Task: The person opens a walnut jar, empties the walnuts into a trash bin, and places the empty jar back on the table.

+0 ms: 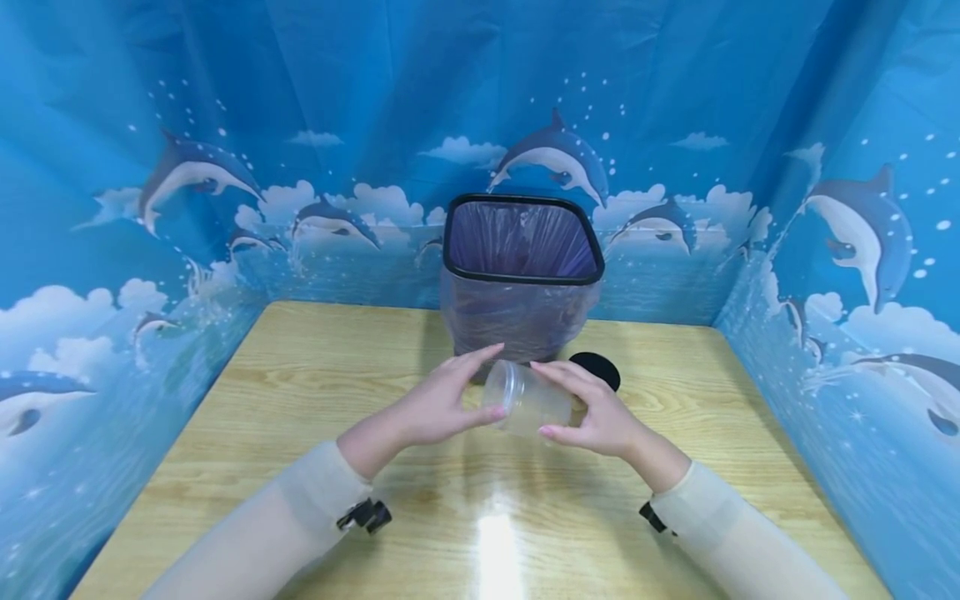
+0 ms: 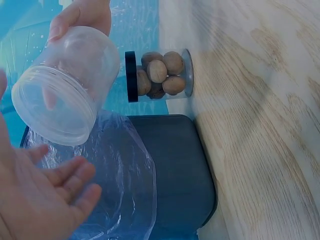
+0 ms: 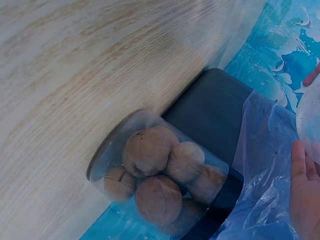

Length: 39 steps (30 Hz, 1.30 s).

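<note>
A clear plastic jar (image 1: 536, 402), which looks empty, is tipped on its side in front of the bin, its ridged mouth toward the left hand. My right hand (image 1: 596, 417) holds it around the base end, thumb and fingers on opposite sides. In the left wrist view, the tilted jar (image 2: 75, 82) hides part of that hand (image 2: 87, 17). At the jar's mouth is my left hand (image 1: 442, 402), fingers spread and relaxed. The left wrist view shows this hand (image 2: 42, 190) apart from the jar, palm showing. Fingers of the right hand (image 3: 307, 195) lie at the jar in the right wrist view.
A dark bin (image 1: 525, 279) lined with a translucent purple bag stands at the back of the wooden table (image 1: 315, 417). Beside it, a clear jar (image 2: 159, 75) with a black lid (image 1: 596, 369) holds several walnuts (image 3: 159, 199). Blue dolphin-print curtains (image 1: 360, 100) surround the table.
</note>
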{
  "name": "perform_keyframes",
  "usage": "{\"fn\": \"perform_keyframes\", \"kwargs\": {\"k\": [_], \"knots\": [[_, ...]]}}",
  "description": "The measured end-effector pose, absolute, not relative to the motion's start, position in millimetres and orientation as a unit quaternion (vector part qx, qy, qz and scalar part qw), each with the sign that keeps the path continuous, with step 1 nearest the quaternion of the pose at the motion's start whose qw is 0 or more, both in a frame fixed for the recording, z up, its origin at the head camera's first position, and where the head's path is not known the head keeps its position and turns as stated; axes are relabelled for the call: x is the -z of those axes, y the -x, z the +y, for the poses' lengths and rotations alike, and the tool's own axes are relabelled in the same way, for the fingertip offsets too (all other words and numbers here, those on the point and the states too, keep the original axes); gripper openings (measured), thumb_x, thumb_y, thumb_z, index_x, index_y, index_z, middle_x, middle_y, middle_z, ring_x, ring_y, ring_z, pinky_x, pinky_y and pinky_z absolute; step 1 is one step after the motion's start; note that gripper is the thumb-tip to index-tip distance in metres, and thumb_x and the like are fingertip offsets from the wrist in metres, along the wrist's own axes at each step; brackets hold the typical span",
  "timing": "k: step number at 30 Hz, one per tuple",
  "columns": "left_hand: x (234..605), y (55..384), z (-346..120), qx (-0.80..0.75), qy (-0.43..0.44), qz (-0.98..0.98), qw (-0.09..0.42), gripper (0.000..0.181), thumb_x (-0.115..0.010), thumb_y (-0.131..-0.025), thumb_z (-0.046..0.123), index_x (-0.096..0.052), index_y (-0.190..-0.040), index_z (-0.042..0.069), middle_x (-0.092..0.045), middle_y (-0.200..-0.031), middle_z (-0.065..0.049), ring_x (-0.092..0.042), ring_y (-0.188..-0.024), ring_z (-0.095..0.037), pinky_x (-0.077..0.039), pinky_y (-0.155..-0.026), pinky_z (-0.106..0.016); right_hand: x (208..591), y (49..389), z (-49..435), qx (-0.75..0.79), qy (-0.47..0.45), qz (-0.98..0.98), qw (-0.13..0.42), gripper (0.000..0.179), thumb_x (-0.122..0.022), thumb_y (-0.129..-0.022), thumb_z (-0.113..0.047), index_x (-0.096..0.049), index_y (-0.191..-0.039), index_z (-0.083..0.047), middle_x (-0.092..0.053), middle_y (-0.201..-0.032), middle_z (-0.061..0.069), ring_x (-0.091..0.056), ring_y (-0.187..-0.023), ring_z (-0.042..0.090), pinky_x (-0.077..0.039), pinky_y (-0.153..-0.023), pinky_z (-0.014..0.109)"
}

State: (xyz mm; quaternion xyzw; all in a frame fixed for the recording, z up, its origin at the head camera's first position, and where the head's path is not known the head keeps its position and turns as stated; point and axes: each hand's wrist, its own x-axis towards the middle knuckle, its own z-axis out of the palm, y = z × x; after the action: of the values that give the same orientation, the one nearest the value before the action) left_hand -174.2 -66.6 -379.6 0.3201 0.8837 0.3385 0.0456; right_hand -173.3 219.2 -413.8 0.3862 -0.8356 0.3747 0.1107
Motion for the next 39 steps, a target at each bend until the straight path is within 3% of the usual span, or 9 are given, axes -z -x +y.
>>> {"fn": "perform_keyframes", "kwargs": {"k": [4, 8, 11, 19, 26, 31, 35, 39], "knots": [[378.5, 173.6, -63.4, -0.330, -0.270, 0.903, 0.042, 0.077, -0.060, -0.093, 0.061, -0.042, -0.151, 0.014, -0.066, -0.128, -0.004, -0.059, -0.118, -0.026, -0.044, -0.103, -0.049, 412.2, 172.2, 218.0, -0.373, -0.384, -0.837, 0.112, 0.081, -0.087, -0.073, -0.022, -0.052, -0.146, -0.015, -0.058, -0.136, 0.002, -0.055, -0.116, 0.020, -0.050, -0.090, 0.045], [377.3, 172.9, -62.2, -0.320, -0.254, 0.911, 0.048, 0.072, -0.061, -0.090, 0.064, -0.051, -0.143, 0.016, -0.069, -0.111, 0.004, -0.062, -0.098, -0.017, -0.050, -0.093, -0.043, 411.4, 172.1, 217.2, -0.372, -0.388, -0.836, 0.113, 0.082, -0.087, -0.074, -0.024, -0.052, -0.147, -0.017, -0.057, -0.137, 0.002, -0.055, -0.117, 0.019, -0.049, -0.090, 0.043], [378.1, 173.8, -62.3, -0.323, -0.264, 0.908, 0.048, 0.073, -0.065, -0.088, 0.064, -0.050, -0.144, 0.019, -0.068, -0.113, 0.004, -0.061, -0.099, -0.017, -0.049, -0.093, -0.044, 411.6, 172.2, 217.2, -0.370, -0.388, -0.836, 0.114, 0.082, -0.088, -0.073, -0.023, -0.052, -0.147, -0.016, -0.057, -0.137, 0.002, -0.055, -0.118, 0.019, -0.049, -0.092, 0.043], [380.8, 178.5, -66.6, -0.354, -0.321, 0.877, 0.052, 0.085, -0.076, -0.082, 0.056, -0.042, -0.152, 0.023, -0.059, -0.138, -0.001, -0.052, -0.128, -0.025, -0.040, -0.107, -0.051, 414.2, 172.2, 217.8, -0.373, -0.380, -0.839, 0.114, 0.085, -0.091, -0.065, -0.013, -0.054, -0.141, -0.001, -0.058, -0.134, 0.014, -0.056, -0.115, 0.028, -0.050, -0.090, 0.046], [377.7, 177.6, -68.7, -0.353, -0.371, 0.858, 0.039, 0.091, -0.085, -0.079, 0.040, -0.036, -0.155, 0.027, -0.042, -0.155, 0.002, -0.039, -0.140, -0.027, -0.035, -0.110, -0.054, 415.1, 172.5, 220.2, -0.372, -0.381, -0.840, 0.109, 0.084, -0.089, -0.071, -0.020, -0.052, -0.146, -0.012, -0.057, -0.137, 0.005, -0.055, -0.118, 0.023, -0.051, -0.089, 0.045], [376.5, 175.1, -68.0, -0.359, -0.350, 0.863, 0.056, 0.095, -0.078, -0.084, 0.050, -0.024, -0.160, 0.030, -0.033, -0.160, 0.000, -0.036, -0.142, -0.028, -0.034, -0.110, -0.056, 415.6, 173.0, 220.7, -0.368, -0.384, -0.839, 0.113, 0.082, -0.086, -0.075, -0.024, -0.051, -0.148, -0.017, -0.056, -0.138, 0.003, -0.055, -0.119, 0.021, -0.051, -0.089, 0.045], [376.1, 174.4, -65.8, -0.347, -0.299, 0.888, 0.049, 0.083, -0.064, -0.092, 0.059, -0.030, -0.158, 0.021, -0.049, -0.150, -0.004, -0.048, -0.133, -0.028, -0.039, -0.108, -0.052, 414.9, 172.8, 219.9, -0.367, -0.383, -0.840, 0.115, 0.081, -0.086, -0.075, -0.025, -0.051, -0.148, -0.018, -0.057, -0.138, 0.002, -0.055, -0.119, 0.021, -0.051, -0.090, 0.045], [375.8, 174.6, -63.7, -0.327, -0.256, 0.908, 0.060, 0.074, -0.059, -0.093, 0.062, -0.044, -0.150, 0.019, -0.067, -0.124, -0.002, -0.061, -0.112, -0.025, -0.047, -0.099, -0.047, 414.6, 173.2, 219.1, -0.367, -0.384, -0.840, 0.113, 0.082, -0.087, -0.075, -0.024, -0.051, -0.148, -0.017, -0.057, -0.137, 0.002, -0.055, -0.118, 0.021, -0.051, -0.089, 0.046]]}}
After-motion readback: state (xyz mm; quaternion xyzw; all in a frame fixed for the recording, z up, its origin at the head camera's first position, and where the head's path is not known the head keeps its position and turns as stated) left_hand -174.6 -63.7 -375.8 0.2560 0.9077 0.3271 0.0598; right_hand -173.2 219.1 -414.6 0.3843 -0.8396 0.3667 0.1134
